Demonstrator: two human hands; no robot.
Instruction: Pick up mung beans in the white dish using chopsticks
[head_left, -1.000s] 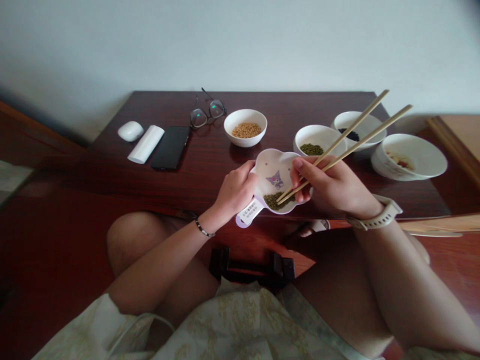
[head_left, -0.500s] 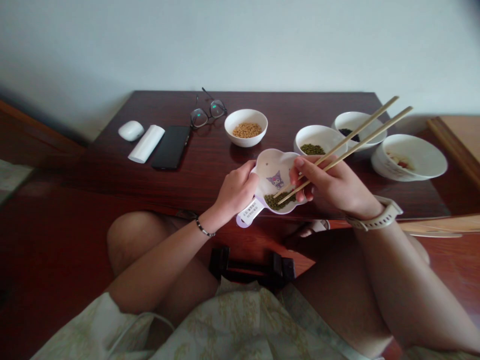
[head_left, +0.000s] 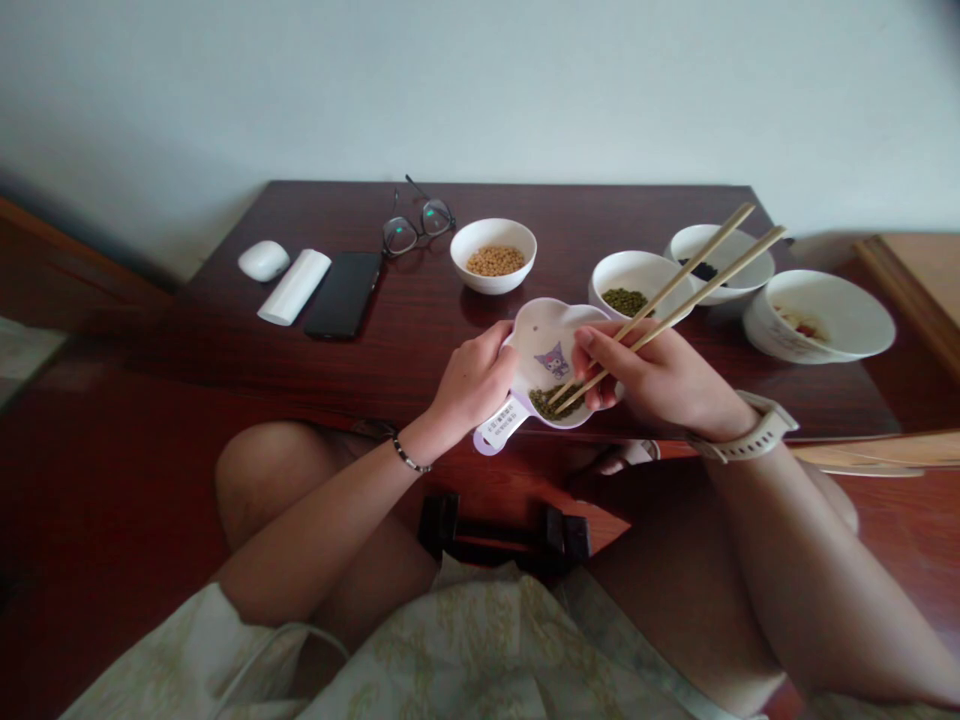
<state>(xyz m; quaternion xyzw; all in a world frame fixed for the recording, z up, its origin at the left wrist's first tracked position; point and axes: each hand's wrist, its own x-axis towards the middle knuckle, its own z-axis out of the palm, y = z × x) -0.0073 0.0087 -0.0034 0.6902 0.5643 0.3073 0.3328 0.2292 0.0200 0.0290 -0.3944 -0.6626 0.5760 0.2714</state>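
My left hand [head_left: 474, 378] is closed on the side of a flower-shaped bowl [head_left: 541, 325] with a short labelled handle and a cartoon print, tilted near the table's front edge. Green beans [head_left: 555, 402] are gathered along its lower edge. My right hand [head_left: 652, 370] grips a pair of wooden chopsticks [head_left: 697, 270], whose tips reach down into those beans. Just behind the right hand stands a white bowl [head_left: 637, 268] of green beans, partly covered by the hand and chopsticks.
A white bowl [head_left: 469, 275] of yellow beans stands mid-table. At right are a bowl [head_left: 739, 240] of black beans and a larger bowl [head_left: 855, 325] with pale and reddish pieces. Glasses [head_left: 418, 228], a phone [head_left: 343, 295], a white case [head_left: 294, 288] and a rounded white object [head_left: 262, 261] lie left.
My right hand has shifted slightly left, and the chopsticks' upper ends have swung left and down. Their tips stay among the beans. The left hand and its bowl are nearly still.
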